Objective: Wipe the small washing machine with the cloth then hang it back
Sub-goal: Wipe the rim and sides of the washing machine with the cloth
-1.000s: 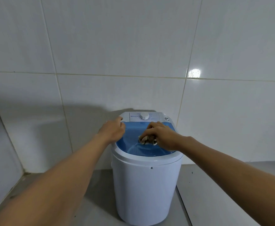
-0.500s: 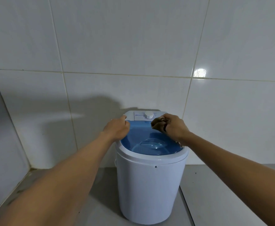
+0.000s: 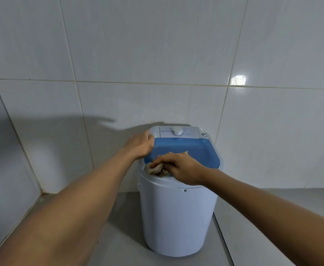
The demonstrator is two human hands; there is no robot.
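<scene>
Fingers (image 3: 158, 160) of right hand (image 3: 184, 169) curled over bunched tan cloth (image 3: 155, 169), pressing it onto near-left edge of blue lid (image 3: 192, 150). Right forearm reaching in from lower right, wrist low, knuckles up. Left hand (image 3: 138, 145) cupped over far-left rim of small washing machine (image 3: 176, 217), fingers bent together, gripping. Left forearm stretched from lower left. White dial (image 3: 177, 130) behind lid, against tiled wall (image 3: 157, 54); machine upright on grey floor (image 3: 119, 237).

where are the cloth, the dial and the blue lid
cloth (image 3: 156, 169), head view, bunched part left of the fingers
dial (image 3: 177, 130), head view, top of the white knob
blue lid (image 3: 195, 150), head view, bare middle of the lid
</scene>
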